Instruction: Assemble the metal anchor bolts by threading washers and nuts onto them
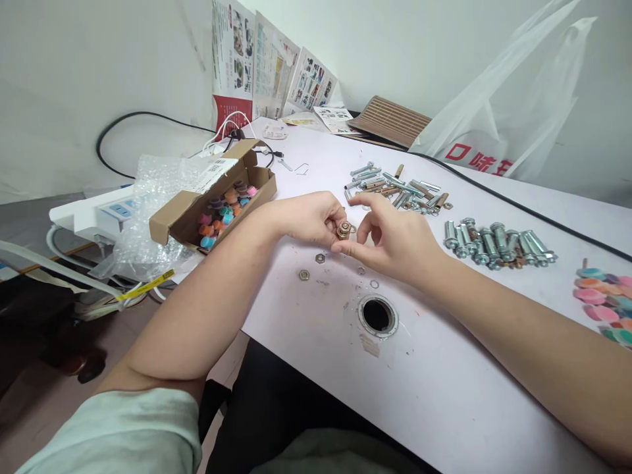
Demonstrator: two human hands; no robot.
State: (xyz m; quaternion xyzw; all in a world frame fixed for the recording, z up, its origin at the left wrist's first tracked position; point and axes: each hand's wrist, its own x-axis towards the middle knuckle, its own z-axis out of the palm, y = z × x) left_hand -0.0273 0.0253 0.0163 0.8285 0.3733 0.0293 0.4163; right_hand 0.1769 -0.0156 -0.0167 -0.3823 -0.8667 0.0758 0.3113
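My left hand (pixel 309 218) and my right hand (pixel 390 238) meet over the white table (pixel 444 395), fingertips pinched together. Between them is a small metal bolt assembly (pixel 344 229) with a washer and nut on its end. The left hand grips its body; the right thumb and forefinger pinch the end part. Just below the hands lie two loose nuts (pixel 312 266) and small washers (pixel 368 278) on the table.
A pile of loose bolts and sleeves (pixel 395 187) and a row of assembled anchor bolts (pixel 494 243) lie to the right. A cardboard box (pixel 217 204) holds coloured caps at left; more coloured caps (pixel 607 299) sit at the far right. A cable hole (pixel 378 315) opens near me.
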